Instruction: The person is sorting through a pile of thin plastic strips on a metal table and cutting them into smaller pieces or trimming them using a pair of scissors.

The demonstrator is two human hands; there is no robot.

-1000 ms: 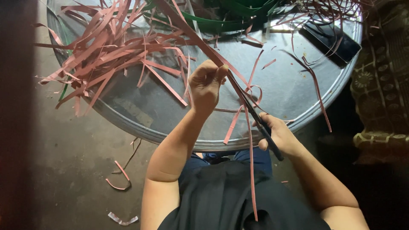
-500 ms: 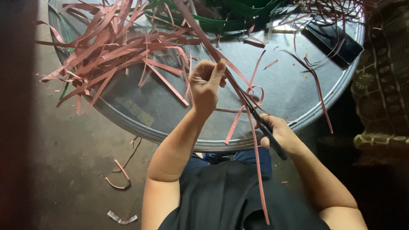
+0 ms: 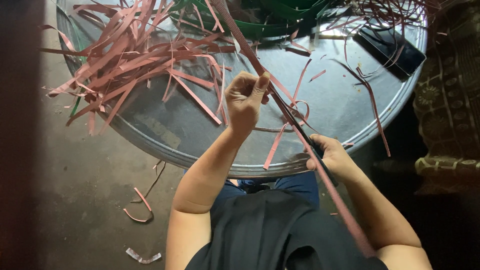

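Metal, round and dull grey, forms the worktop [image 3: 345, 107]: a shallow tray-like disc with a raised rim, smooth and faintly reflective. Across its far left lies a tangled heap of pink strips [image 3: 130, 60], flat, thin and ribbon-like, some straight and some curled. Green strips [image 3: 260, 25] of the same flat kind pile at the far edge, cut off by the top of the picture. A dark flat rectangular object [image 3: 395, 47] rests at the far right under loose strands; what it is cannot be made out.

The left hand [image 3: 245, 102] is raised above the worktop, fingers curled in and thumb pressed against a long woven band [image 3: 240, 37], pinching it. The band is pinkish-brown with a fine braided texture and runs diagonally from the top of the view, past the left hand, down towards the person's lap, where it blurs. The right hand [image 3: 332, 157] sits at the near rim, closed around a dark slender tool [image 3: 295, 122] that lies along the band; whether it is a knife or scissors is hard to tell, since the fingers hide its handle.

Below, a few pink offcuts [image 3: 142, 212] lie on the grey concrete floor [image 3: 85, 200]. The right edge shows a patterned dark object [image 3: 450, 115], partly in shadow.
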